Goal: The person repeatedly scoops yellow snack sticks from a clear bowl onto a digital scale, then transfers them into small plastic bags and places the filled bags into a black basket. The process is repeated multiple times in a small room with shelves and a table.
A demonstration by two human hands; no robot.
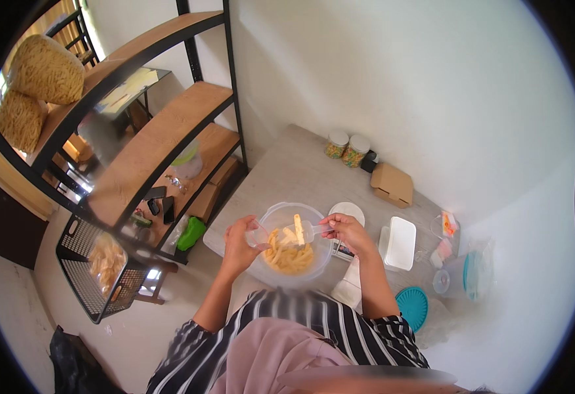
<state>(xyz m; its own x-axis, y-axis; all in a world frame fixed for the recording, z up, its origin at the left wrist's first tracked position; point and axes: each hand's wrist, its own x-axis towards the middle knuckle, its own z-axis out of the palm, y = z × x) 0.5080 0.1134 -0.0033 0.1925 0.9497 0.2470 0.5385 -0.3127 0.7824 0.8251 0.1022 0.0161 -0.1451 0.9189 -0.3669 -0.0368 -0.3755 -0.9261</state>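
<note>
In front of me, a round translucent plastic tub [321, 263] holds yellow stick-shaped snacks [287, 259]. My left hand [240, 246] grips a small clear plastic cup [256, 235] at the tub's left rim. From the other side, my right hand [349, 232] holds the handle of a clear plastic scoop [311, 231]. Several snack sticks lie in or against the scoop, and one stands nearly upright. Scoop and cup are close together above the snacks. Whether anything is in the cup cannot be made out.
A white kitchen scale [347, 213] sits partly behind my right hand. Further right are a white lidded box [400, 244] and a teal lid [412, 309]. Two jars [356, 150] and a cardboard box [392, 184] line the wall. Shelving [169, 147] and a black basket [95, 280] stand left.
</note>
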